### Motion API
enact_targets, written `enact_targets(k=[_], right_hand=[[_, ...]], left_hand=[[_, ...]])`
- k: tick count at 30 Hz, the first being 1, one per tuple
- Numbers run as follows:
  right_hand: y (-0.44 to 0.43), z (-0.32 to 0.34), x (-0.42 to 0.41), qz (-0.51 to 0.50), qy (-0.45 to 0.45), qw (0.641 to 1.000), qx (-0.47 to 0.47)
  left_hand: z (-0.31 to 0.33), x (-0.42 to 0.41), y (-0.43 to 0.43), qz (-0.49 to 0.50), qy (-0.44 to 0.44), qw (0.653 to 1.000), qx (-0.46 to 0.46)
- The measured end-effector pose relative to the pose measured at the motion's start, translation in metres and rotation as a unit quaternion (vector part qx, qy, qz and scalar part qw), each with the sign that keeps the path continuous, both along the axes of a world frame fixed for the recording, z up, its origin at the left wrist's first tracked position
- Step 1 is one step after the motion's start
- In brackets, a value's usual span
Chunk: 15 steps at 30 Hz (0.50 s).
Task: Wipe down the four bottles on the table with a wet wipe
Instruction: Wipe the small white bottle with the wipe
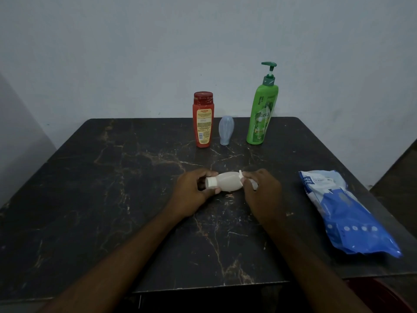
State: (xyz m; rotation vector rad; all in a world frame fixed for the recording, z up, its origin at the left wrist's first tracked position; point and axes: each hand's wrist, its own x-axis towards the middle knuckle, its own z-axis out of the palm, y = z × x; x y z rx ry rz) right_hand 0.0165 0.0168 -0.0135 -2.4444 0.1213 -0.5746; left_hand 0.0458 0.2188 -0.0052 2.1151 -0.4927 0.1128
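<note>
**Both hands on white bottle, wipe at its base**

Nearest us, two bare forearms reach in from the bottom edge over the dark marbled surface [90, 199]. We see the left hand [194, 193] clenched round the neck end of the white bottle [228, 182], fingers curled just behind its white cap [211, 183]. Bottle lies sideways, cap pointing left, held mid-surface; we cannot tell if it touches the surface. The right hand [262, 190] grips a white wipe [244, 179] pressed against the bottle's base end; bits of wipe stick out above and below the fingers.

To the right, well apart from the hands, a blue-and-white wipe pack [347, 213] lies flat near the surface's right edge.

Farther back, three bottles stand in a row near the far edge. Red bottle [203, 119] on the left, upright, label facing us. Just beside it, a small pale blue bottle [226, 131], standing cap-down. Right of that, the tall green pump bottle [262, 111], upright, pump nozzle pointing left. None of the three touch each other.

Behind them, a plain pale wall [135, 53].
</note>
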Motion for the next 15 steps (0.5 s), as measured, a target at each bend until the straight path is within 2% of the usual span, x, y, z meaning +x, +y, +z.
enact_targets(k=[3,6,8,10,14,15], right_hand=[[0.013,0.004,-0.005,0.041,-0.013,0.999,0.006],[0.025,0.005,-0.013,0.164,-0.029,0.981,-0.100],[0.027,0.007,-0.014,0.195,-0.024,0.971,-0.136],[0.023,0.008,-0.011,0.166,0.005,0.976,-0.141],[0.004,0.000,-0.001,0.003,-0.008,1.000,0.009],[0.001,-0.002,0.001,-0.009,-0.010,1.000,0.016]], left_hand=[[0.000,-0.002,-0.001,0.004,-0.018,1.000,0.012],[0.000,-0.004,-0.003,0.002,-0.019,1.000,0.003],[0.000,-0.003,-0.003,0.004,-0.022,1.000,0.004],[0.000,-0.003,-0.004,0.004,-0.028,1.000,0.011],[-0.002,-0.003,-0.002,0.010,-0.038,0.999,0.030],[-0.002,-0.004,-0.002,0.010,-0.044,0.998,0.036]])
